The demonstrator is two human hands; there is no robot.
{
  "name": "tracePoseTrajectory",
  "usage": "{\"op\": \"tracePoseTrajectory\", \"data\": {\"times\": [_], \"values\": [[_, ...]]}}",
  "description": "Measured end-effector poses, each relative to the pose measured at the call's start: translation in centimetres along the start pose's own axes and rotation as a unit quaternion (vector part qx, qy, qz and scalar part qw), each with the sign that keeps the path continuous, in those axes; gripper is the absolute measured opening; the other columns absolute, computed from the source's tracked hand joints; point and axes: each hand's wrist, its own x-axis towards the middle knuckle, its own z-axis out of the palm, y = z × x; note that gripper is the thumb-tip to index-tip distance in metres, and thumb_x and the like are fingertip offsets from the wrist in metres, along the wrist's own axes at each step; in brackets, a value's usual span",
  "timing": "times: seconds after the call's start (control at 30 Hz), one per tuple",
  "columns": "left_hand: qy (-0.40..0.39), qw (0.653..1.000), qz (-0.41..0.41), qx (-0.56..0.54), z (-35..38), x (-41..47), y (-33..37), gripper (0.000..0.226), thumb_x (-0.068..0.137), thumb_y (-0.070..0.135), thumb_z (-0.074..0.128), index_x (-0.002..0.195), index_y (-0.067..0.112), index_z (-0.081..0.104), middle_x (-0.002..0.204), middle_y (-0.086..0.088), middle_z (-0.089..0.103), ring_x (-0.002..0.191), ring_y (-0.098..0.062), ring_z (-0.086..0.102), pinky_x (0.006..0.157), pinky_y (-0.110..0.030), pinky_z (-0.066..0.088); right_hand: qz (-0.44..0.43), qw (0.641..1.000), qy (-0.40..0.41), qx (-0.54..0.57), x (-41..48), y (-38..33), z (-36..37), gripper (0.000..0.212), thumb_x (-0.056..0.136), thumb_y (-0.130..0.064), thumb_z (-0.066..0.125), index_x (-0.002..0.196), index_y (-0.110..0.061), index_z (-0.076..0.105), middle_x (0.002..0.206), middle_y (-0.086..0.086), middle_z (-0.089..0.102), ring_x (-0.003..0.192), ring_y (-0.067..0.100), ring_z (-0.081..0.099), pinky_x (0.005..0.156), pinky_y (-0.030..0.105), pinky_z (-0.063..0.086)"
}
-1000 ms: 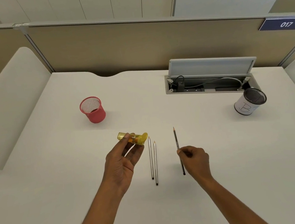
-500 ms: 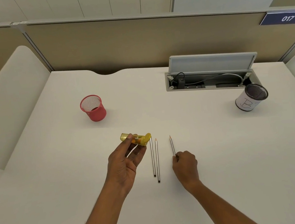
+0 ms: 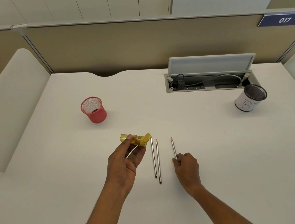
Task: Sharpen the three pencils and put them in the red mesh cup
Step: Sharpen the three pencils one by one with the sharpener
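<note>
My left hand (image 3: 126,162) holds a yellow see-through sharpener (image 3: 137,139) between thumb and fingers, just above the white desk (image 3: 59,187). Two grey pencils (image 3: 156,160) lie side by side on the desk just right of that hand, tips pointing away from me. My right hand (image 3: 186,164) pinches the lower part of a third pencil (image 3: 173,146), whose sharp tip points away; its back end is hidden under my fingers. The red mesh cup (image 3: 94,110) stands upright at the far left, apart from both hands.
A black mesh cup wrapped in white paper (image 3: 249,98) stands at the far right. Behind it an open cable tray (image 3: 208,82) with its lid raised holds cords. Beige partitions close the desk's back and sides.
My right hand has carried the third pencil left and nearer, closer to the two lying pencils. The left hand keeps the sharpener almost in the same place.
</note>
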Motion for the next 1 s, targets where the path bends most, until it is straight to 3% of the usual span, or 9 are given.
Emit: {"op": "tracePoseTrajectory", "data": {"times": [0.17, 0.33, 0.43, 0.53, 0.63, 0.83, 0.93, 1.0], "values": [[-0.002, 1.000, -0.001, 0.005, 0.1, -0.1, 0.1, 0.018, 0.080, 0.020, 0.078, 0.089, 0.006, 0.085, 0.113, -0.022, 0.079, 0.102, -0.033, 0.079, 0.074, -0.036, 0.066, 0.002, 1.000, 0.009, 0.010, 0.5, 0.0, -0.4, 0.026, 0.098, -0.026, 0.065, 0.081, -0.006, 0.064, 0.083, 0.005, 0.057, 0.074, 0.025, 0.056, 0.067, 0.030, 0.037], [0.000, 1.000, -0.003, 0.002, 0.2, -0.1, 0.2, 0.024, 0.080, 0.019, 0.079, 0.097, 0.002, 0.081, 0.115, -0.024, 0.078, 0.104, -0.035, 0.079, 0.074, -0.037, 0.066, -0.018, 0.999, 0.022, 0.025, 1.2, -1.3, -0.9, 0.020, 0.095, -0.024, 0.069, 0.100, -0.006, 0.074, 0.092, 0.008, 0.066, 0.085, 0.027, 0.066, 0.073, 0.028, 0.039], [0.001, 1.000, -0.002, 0.004, 0.2, -0.2, 0.1, 0.020, 0.079, 0.019, 0.079, 0.091, 0.004, 0.084, 0.113, -0.023, 0.079, 0.102, -0.034, 0.079, 0.073, -0.036, 0.066, -0.026, 0.999, 0.007, 0.044, 1.1, -2.3, -0.4, 0.023, 0.093, -0.025, 0.072, 0.108, -0.008, 0.075, 0.094, 0.006, 0.070, 0.083, 0.019, 0.066, 0.075, 0.024, 0.042], [0.000, 1.000, -0.001, 0.002, 0.1, -0.2, 0.1, 0.023, 0.079, 0.019, 0.079, 0.094, 0.004, 0.083, 0.113, -0.022, 0.079, 0.102, -0.034, 0.079, 0.074, -0.037, 0.067, -0.012, 0.999, -0.026, 0.045, 0.5, -3.0, 0.6, 0.019, 0.091, -0.029, 0.074, 0.094, -0.010, 0.075, 0.080, -0.002, 0.071, 0.071, 0.009, 0.060, 0.067, 0.021, 0.040], [0.004, 1.000, -0.003, -0.003, -0.1, -0.1, 0.1, 0.033, 0.078, 0.019, 0.079, 0.105, 0.001, 0.077, 0.115, -0.023, 0.079, 0.103, -0.035, 0.079, 0.073, -0.037, 0.067, 0.013, 0.998, -0.046, 0.046, 0.0, -3.5, 1.5, 0.023, 0.090, -0.031, 0.073, 0.082, -0.009, 0.071, 0.073, 0.000, 0.069, 0.069, 0.016, 0.063, 0.062, 0.026, 0.040], [0.008, 1.000, -0.002, 0.004, -0.4, 0.0, 0.1, 0.018, 0.076, 0.021, 0.080, 0.087, 0.008, 0.086, 0.111, -0.021, 0.080, 0.102, -0.033, 0.080, 0.072, -0.037, 0.066, 0.027, 0.998, -0.058, 0.027, -0.1, -4.5, 2.1, 0.033, 0.090, -0.033, 0.069, 0.068, -0.010, 0.060, 0.060, -0.002, 0.058, 0.058, 0.016, 0.052, 0.056, 0.030, 0.037], [0.008, 1.000, -0.005, 0.005, -0.4, 0.1, 0.0, 0.019, 0.077, 0.020, 0.080, 0.089, 0.007, 0.086, 0.112, -0.022, 0.080, 0.102, -0.034, 0.079, 0.072, -0.037, 0.066, 0.029, 0.998, -0.061, 0.006, -0.2, -4.7, 2.2, 0.036, 0.091, -0.032, 0.068, 0.063, -0.015, 0.052, 0.056, -0.005, 0.050, 0.053, 0.012, 0.046, 0.058, 0.030, 0.039], [0.005, 1.000, -0.007, 0.005, -0.4, 0.1, -0.1, 0.021, 0.078, 0.020, 0.080, 0.092, 0.005, 0.084, 0.114, -0.023, 0.079, 0.104, -0.035, 0.079, 0.073, -0.038, 0.067, 0.028, 0.998, -0.065, -0.002, -0.2, -4.6, 2.3, 0.032, 0.093, -0.032, 0.067, 0.068, -0.014, 0.058, 0.059, -0.004, 0.056, 0.056, 0.013, 0.054, 0.057, 0.027, 0.043]]}}
